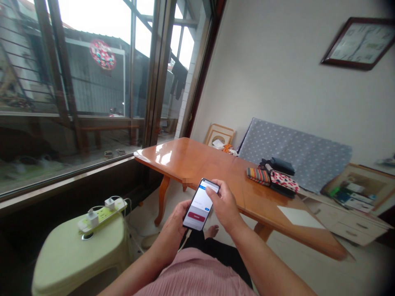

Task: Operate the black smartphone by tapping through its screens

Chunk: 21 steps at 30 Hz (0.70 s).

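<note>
And there's the phone (pixel 197 204), held up in front of the body, its long axis tilted with the top end leaning right, toward the wooden table (pixel 200 164). The left hand (pixel 173 224) grips it from below — wrapped round the lower half — while the right hand (pixel 224 206) is nearer the top, its fingers (pixel 211 187) clasping the upper edge.

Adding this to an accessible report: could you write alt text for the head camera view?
A person holds a smartphone in their left hand, the fingers of their right hand on its top edge, its screen showing a red button. Beside them are a glossy wooden table with patterned pouches and a green power strip on a pale stool, by a large window.
</note>
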Tool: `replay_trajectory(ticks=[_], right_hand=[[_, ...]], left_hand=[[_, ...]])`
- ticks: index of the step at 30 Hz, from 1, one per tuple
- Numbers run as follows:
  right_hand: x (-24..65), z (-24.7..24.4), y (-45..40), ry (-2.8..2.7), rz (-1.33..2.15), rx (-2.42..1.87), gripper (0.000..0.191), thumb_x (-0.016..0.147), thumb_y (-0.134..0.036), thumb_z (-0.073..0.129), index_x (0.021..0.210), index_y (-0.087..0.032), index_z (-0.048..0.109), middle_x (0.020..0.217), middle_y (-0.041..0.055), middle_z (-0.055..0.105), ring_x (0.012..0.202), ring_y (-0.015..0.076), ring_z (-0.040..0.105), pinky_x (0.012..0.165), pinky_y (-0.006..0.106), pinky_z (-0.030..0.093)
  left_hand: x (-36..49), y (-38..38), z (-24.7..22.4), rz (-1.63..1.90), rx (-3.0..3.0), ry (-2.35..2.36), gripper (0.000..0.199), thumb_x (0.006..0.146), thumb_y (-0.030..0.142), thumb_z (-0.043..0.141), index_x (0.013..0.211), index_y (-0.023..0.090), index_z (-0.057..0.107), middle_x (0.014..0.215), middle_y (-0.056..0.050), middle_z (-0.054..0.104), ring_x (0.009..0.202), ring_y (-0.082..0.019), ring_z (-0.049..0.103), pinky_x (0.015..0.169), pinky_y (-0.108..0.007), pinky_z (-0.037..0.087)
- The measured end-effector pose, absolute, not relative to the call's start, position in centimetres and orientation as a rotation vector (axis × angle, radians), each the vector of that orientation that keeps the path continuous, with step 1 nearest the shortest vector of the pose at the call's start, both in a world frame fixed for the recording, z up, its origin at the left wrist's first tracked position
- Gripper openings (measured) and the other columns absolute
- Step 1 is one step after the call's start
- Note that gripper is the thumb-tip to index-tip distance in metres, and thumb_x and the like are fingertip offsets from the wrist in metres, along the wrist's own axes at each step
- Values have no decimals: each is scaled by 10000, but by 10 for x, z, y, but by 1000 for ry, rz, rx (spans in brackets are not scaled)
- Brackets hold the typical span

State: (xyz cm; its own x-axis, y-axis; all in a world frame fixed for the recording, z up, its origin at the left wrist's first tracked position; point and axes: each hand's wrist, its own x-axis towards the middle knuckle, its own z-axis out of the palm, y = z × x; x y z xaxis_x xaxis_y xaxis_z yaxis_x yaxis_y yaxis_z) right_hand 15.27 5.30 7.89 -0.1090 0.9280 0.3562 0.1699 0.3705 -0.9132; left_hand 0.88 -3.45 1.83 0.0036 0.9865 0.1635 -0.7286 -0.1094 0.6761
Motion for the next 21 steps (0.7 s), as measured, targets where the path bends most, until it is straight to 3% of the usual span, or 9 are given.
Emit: replay_trajectory(ticks=[6, 10, 13, 21], right_hand=[[153, 81, 47, -1437, 1136, -900, 626, 876, -513, 657, 1411, -232, 498, 1164, 73, 723, 1025, 248, 681, 873, 370, 536], [157, 76, 38, -1531, 1199, -935, 414, 909, -538, 608, 1139, -202, 684, 997, 55, 754, 898, 235, 681, 821, 354, 528], [157, 71, 30, -1590, 1240, -962, 377, 903, -554, 608, 944, -194, 714, 874, 39, 749, 826, 222, 666, 782, 338, 521], [154, 65, 24, -1634, 1212, -995, 380, 842, -555, 644, 920, -192, 721, 854, 49, 749, 784, 216, 652, 745, 337, 525]], left_hand=[[6, -37, 32, 1497, 617, 456, 562, 990, 603, 465, 1258, 135, 624, 1176, -148, 710, 1064, -288, 659, 938, -405, 460], [1, -37, 35, 1517, 575, 433, 572, 987, 602, 476, 1293, 137, 608, 1182, -143, 709, 1064, -287, 663, 938, -409, 463], [-2, -36, 34, 1528, 556, 425, 573, 983, 604, 484, 1312, 148, 597, 1184, -135, 709, 1060, -281, 667, 934, -404, 465], [-2, -35, 31, 1543, 550, 414, 583, 986, 609, 473, 1338, 158, 581, 1195, -133, 705, 1068, -275, 663, 942, -402, 458]])
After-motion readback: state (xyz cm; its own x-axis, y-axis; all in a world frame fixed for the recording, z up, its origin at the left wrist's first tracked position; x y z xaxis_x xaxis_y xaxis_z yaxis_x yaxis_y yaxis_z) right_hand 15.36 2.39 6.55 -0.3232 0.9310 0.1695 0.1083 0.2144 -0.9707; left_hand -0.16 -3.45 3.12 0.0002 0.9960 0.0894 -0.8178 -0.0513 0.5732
